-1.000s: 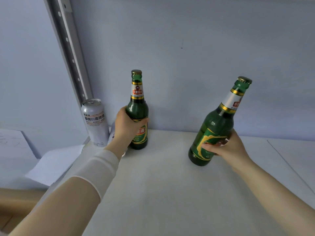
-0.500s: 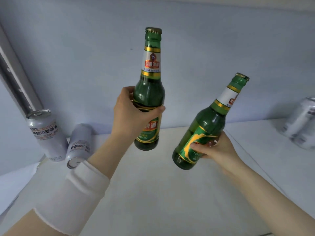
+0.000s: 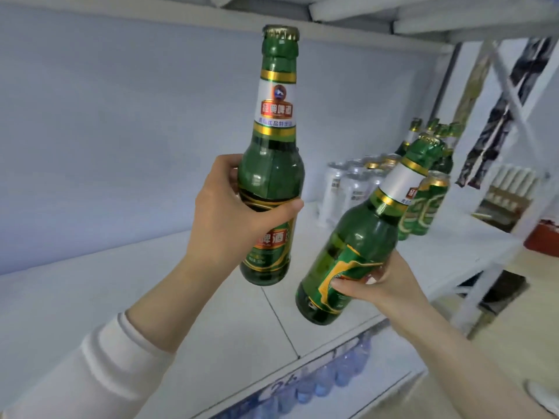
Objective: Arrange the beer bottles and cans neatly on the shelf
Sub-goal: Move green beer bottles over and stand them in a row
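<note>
My left hand [image 3: 230, 216] grips an upright green beer bottle [image 3: 272, 176] by its body, held in the air above the white shelf [image 3: 151, 297]. My right hand [image 3: 384, 285] holds a second green beer bottle [image 3: 357, 246] near its base, tilted with the neck leaning right. At the right end of the shelf stand several silver cans [image 3: 351, 186], green cans [image 3: 423, 207] and more green bottles [image 3: 435, 140], partly hidden behind the tilted bottle.
A grey-blue back wall [image 3: 121, 131] closes the shelf. An upper shelf board [image 3: 363, 13] runs overhead. Water bottles [image 3: 317, 385] lie on the level below. The shelf's white upright and cross braces [image 3: 508, 95] stand at the right.
Both bottles have moved to the right along the shelf and stay lifted. The view has swung right: the silver cans at the left are gone and the grouped cans and bottles now show.
</note>
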A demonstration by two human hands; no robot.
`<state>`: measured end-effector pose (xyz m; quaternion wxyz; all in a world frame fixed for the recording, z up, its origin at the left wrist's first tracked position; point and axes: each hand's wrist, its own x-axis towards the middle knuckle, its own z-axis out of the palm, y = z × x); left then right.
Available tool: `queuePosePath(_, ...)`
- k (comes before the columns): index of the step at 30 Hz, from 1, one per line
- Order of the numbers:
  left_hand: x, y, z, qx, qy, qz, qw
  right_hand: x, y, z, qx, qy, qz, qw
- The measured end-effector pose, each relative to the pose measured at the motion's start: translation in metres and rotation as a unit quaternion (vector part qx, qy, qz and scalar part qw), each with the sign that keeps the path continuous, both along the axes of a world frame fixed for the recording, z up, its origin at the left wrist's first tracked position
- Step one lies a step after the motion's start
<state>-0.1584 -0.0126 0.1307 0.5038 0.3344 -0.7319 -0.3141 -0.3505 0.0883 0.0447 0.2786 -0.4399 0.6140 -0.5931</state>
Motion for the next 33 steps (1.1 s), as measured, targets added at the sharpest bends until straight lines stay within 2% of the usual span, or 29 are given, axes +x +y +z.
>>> queuePosePath(10, -0.211, 0.069, -0.007, 0.018, -0.014, -0.148, 0.989, -0.177, 0.109, -0.008, 0.021, 0.015, -0.140, 0.990)
queuePosePath(16, -0.324, 0.075, -0.020, 0.008, -0.021, -0.201, 0.979, -0.281, 0.129, -0.012, 0.042, 0.054, -0.200, 0.977)
queuePosePath(26, -0.464, 0.051, -0.053, 0.040, -0.045, -0.171, 0.984, -0.426, 0.095, -0.003, 0.077, 0.107, -0.193, 0.972)
queuePosePath(33, -0.522, 0.038, -0.076, 0.058, -0.073, -0.081, 0.992, -0.493, 0.052, -0.015, 0.088, 0.128, -0.123, 0.980)
